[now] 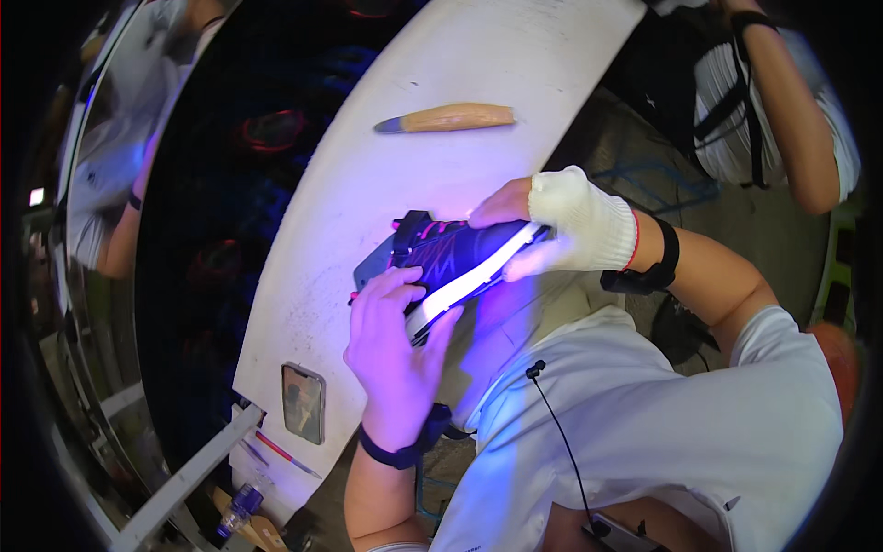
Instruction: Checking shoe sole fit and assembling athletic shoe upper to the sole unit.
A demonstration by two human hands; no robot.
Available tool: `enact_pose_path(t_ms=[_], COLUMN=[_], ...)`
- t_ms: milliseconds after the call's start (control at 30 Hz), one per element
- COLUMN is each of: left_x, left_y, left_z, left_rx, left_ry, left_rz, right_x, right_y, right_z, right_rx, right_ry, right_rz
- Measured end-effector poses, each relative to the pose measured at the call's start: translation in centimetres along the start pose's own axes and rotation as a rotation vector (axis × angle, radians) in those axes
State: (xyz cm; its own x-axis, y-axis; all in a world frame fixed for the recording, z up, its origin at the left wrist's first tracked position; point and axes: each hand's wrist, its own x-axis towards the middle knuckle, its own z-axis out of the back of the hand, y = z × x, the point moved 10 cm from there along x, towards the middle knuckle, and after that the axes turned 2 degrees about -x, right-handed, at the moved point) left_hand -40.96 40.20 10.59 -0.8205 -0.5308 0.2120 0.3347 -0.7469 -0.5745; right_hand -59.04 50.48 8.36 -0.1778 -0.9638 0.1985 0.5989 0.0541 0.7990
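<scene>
A dark shoe [446,253] with pink-red lacing and a bright white midsole lies on its side between my hands, above the near edge of the white table [317,239]. My bare left hand [395,336] grips its left end, thumb against the sole edge and fingers over the upper. At the shoe's other end, my right hand [561,224], in a white knit glove with bare fingertips, holds the upper and sole between fingers and thumb. A violet-blue glow falls on the shoe and my left hand. The shoe's underside is mostly hidden.
A wooden-handled tool with a grey tip [446,118] lies farther up the table. Near the left end are a phone [303,403], a red pen [287,453] and a purple-capped bottle [241,511]. A dark belt [221,184] carries dim red-lit shapes. Another person [773,110] is at upper right.
</scene>
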Motion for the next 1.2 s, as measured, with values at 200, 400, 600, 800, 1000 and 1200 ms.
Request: enact_pose_path(t_ms=[200, 400, 600, 800, 1000, 1200], left_x=[-3.5, -0.8, 1.3, -0.4, -1.2, 3.3], left_y=[8.7, 1.2, 1.9, 4.6, 4.2, 0.9], left_z=[4.8, 13.6, 11.8, 11.6, 12.0, 12.1], left_rx=[-0.509, -0.355, -0.500, -0.491, -0.500, -0.180], left_ry=[0.028, -0.110, -0.001, -0.017, -0.084, -0.015], left_rz=[0.143, 0.031, 0.217, 0.319, 0.487, 0.382], right_x=[1.6, 8.3, 13.7, 15.1, 15.5, 15.5], right_y=[-5.9, 6.6, 13.7, 7.5, 14.4, 13.0], right_z=[-4.0, -4.6, -5.8, -8.7, -10.3, -7.3], right_rx=[0.607, 0.338, 0.518, 1.733, 1.128, 1.037], right_ry=[0.002, -0.042, 0.083, -0.029, 0.203, 0.242], right_rz=[-0.389, 0.224, 0.227, -0.092, 0.010, 0.035])
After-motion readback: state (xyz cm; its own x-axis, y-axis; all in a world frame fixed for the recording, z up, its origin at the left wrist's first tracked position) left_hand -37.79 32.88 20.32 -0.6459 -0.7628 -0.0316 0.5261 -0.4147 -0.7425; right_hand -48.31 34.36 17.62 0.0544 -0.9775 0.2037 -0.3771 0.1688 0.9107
